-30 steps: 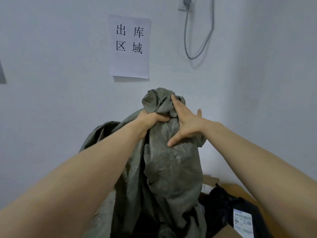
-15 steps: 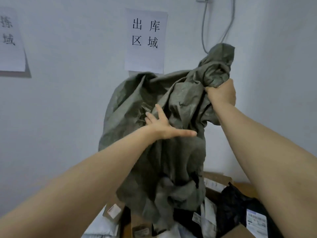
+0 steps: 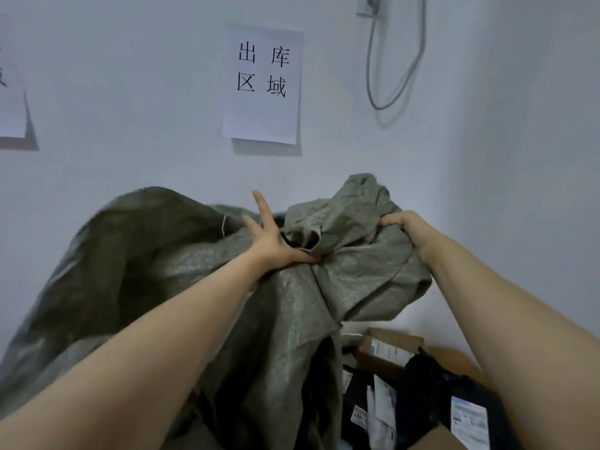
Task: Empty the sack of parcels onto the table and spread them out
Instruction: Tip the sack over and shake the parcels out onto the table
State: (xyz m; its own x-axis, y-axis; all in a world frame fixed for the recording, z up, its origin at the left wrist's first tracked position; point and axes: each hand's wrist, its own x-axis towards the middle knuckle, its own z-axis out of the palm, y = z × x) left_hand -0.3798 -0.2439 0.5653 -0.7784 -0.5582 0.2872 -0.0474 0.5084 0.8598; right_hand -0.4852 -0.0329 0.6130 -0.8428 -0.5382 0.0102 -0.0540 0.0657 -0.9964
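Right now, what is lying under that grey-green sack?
Under the held-up sack, parcels show at lower right: a cardboard box and black bags with white labels. Anything beneath its draped left side, or inside it, is hidden.

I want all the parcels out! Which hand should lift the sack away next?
Probably the right hand: it grips the bunched top of the sack, so it could lift straight away. The left hand presses it with straight fingers, gripping nothing.
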